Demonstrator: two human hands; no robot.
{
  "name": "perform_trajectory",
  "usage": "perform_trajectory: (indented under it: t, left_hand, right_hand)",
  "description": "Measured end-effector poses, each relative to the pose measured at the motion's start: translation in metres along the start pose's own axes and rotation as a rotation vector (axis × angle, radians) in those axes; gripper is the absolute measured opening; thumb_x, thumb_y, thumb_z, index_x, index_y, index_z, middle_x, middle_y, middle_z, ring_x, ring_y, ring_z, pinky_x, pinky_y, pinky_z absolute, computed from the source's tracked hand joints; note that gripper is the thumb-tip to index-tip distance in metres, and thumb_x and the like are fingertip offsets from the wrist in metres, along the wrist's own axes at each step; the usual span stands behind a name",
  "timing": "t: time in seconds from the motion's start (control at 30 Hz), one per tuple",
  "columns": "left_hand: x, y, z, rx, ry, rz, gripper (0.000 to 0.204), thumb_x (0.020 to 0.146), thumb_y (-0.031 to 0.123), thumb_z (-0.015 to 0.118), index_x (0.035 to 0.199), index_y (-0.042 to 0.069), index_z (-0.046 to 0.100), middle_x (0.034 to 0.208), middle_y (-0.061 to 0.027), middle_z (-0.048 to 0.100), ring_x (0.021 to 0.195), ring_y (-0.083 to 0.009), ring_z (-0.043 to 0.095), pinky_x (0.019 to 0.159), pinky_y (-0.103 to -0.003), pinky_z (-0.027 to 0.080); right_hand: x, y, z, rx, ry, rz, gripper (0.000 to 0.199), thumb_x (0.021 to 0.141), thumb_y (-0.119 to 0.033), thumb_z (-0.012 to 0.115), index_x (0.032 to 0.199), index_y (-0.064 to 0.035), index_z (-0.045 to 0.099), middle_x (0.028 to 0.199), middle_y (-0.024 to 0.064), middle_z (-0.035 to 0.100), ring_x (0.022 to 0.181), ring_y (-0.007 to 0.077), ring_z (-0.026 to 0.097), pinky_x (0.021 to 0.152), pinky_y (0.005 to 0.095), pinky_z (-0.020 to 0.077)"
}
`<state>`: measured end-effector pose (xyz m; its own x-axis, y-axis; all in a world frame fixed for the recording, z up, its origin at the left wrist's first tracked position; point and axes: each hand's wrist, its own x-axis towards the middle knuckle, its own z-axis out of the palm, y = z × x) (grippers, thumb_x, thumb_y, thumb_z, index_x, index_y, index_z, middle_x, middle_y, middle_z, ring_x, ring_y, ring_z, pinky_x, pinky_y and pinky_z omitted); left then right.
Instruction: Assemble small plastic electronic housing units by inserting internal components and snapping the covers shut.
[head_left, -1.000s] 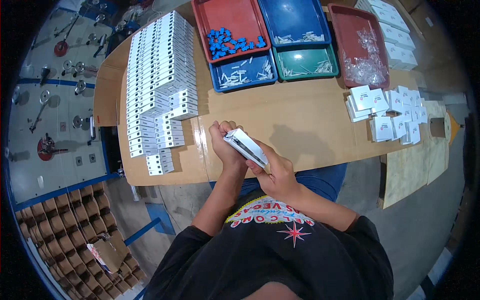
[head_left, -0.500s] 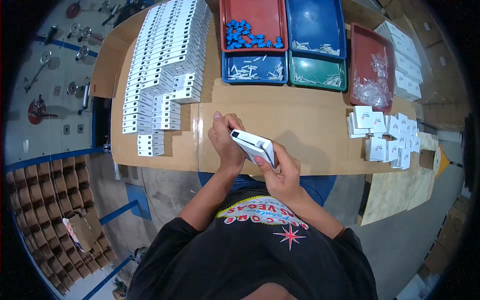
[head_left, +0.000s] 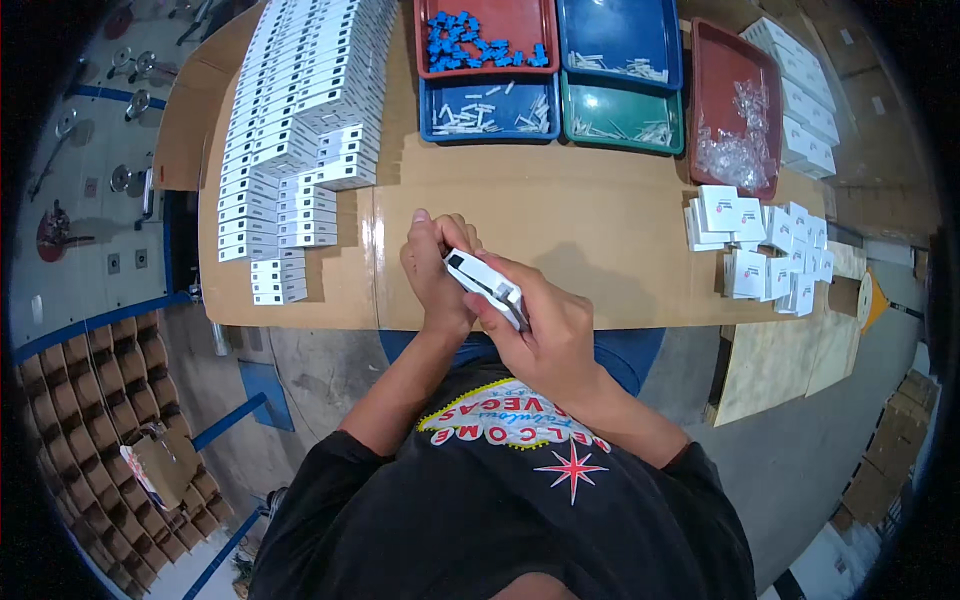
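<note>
Over the table's near edge I hold a small white box [head_left: 487,284], tilted, with a dark gap along one long side and a lifted edge at its near end. My right hand [head_left: 548,325] is closed round the near end, thumb on one side and fingers on the other. At the box's far left end is my left hand [head_left: 438,268], closed, its fingers curled past the corner and its thumb sticking up. Its palm side is partly hidden, so anything else inside it does not show.
Tall stacks of white boxes [head_left: 300,110] stand at left. Trays lie at the back: a red tray [head_left: 490,15] with blue pieces, blue and green trays [head_left: 620,30] with small white sticks, and another red tray [head_left: 707,60] with clear bags. Loose white boxes [head_left: 745,272] lie at right.
The box has turned in my hands, showing its narrow side more. My right hand has slid further over it. The whole view has shifted, so the table sits slightly higher and more to the left.
</note>
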<state>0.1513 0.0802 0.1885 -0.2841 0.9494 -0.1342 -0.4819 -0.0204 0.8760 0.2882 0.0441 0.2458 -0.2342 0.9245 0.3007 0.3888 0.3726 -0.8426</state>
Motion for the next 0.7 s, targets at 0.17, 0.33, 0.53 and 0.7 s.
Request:
perform_trajectory:
  t: [0.17,0.33,0.53,0.7]
  left_hand:
    - [0.014,0.001,0.004,-0.260,0.148,-0.258,0.055,0.107,0.040,0.036,0.061,0.012,0.036,0.057,-0.0017,0.038,0.056,-0.0146,0.041,0.056,-0.031,0.036]
    - [0.016,-0.001,0.005,-0.175,0.145,-0.249,0.052,0.106,0.042,0.036,0.063,0.013,0.035,0.058,-0.0010,0.038,0.058,-0.0149,0.043,0.058,-0.032,0.037]
    - [0.015,-0.016,-0.013,-0.220,0.087,-0.248,0.048,0.108,0.037,0.041,0.067,0.012,0.041,0.061,-0.0024,0.044,0.060,-0.0156,0.044,0.056,-0.032,0.041]
    - [0.018,-0.015,-0.006,-0.259,0.154,-0.251,0.043,0.106,0.036,0.042,0.068,0.014,0.042,0.061,-0.0023,0.044,0.059,-0.0171,0.044,0.057,-0.034,0.042]
  right_hand:
    - [0.021,-0.013,0.001,0.009,0.052,-0.016,0.040,0.093,-0.013,0.075,0.128,0.0022,0.063,0.112,0.0209,0.074,0.095,0.0363,0.075,0.079,0.0390,0.0591]
    - [0.017,-0.005,0.009,-0.012,0.025,-0.015,0.046,0.092,-0.017,0.073,0.130,0.0046,0.059,0.118,0.0238,0.071,0.106,0.0393,0.072,0.085,0.0438,0.0592]
    - [0.017,-0.006,0.011,0.007,0.058,0.012,0.036,0.095,-0.012,0.072,0.127,0.0015,0.063,0.116,0.0219,0.073,0.099,0.0392,0.074,0.080,0.0407,0.0594]
    - [0.022,0.002,0.004,0.033,-0.055,-0.004,0.048,0.094,-0.014,0.074,0.136,0.0031,0.059,0.125,0.0235,0.069,0.107,0.0377,0.073,0.088,0.0408,0.0576]
